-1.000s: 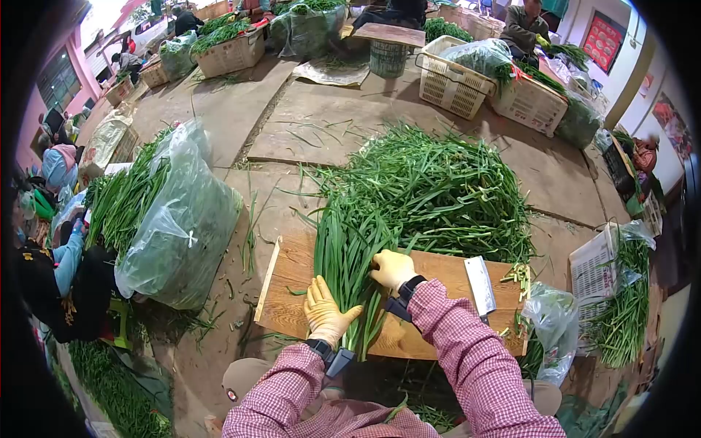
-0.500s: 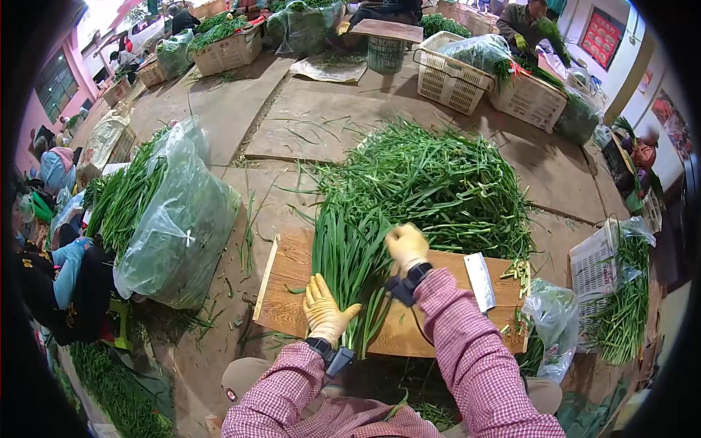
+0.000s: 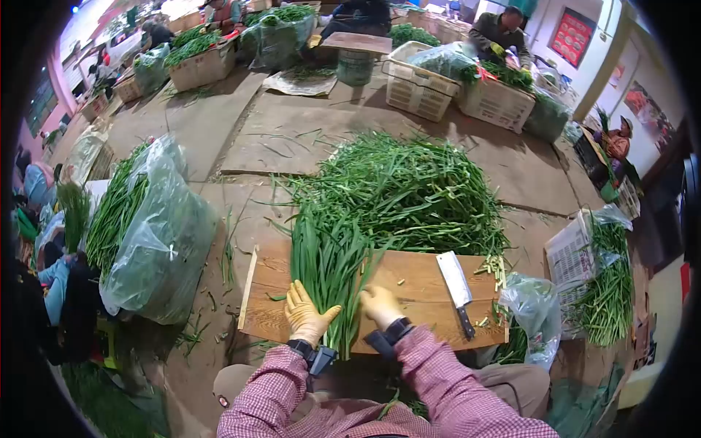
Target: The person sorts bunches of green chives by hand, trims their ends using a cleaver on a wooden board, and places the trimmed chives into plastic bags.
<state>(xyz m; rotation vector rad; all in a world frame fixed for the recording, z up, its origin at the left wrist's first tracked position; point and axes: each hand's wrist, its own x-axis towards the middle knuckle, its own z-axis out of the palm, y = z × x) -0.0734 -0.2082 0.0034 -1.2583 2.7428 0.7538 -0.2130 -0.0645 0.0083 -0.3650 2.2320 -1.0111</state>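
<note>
Green stalks (image 3: 325, 252) under outspread left hand (image 3: 309, 317); right hand (image 3: 381, 306) curled, blurred, hold unclear

bucket (image 3: 355, 68) w/ flat board (image 3: 358, 42) on top, nr white crate (image 3: 418, 96); co-worker (image 3: 491, 31) behind 2nd crate (image 3: 496, 106); red poster (image 3: 572, 38) in bg.

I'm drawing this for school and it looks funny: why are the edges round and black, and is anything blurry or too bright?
Head view: probably a very wide lens, with a dark ring around the scene and the pillar leaning; head view: the right grip looks smeared, while the knife is clearer; head view: the top left is washed out.
</note>
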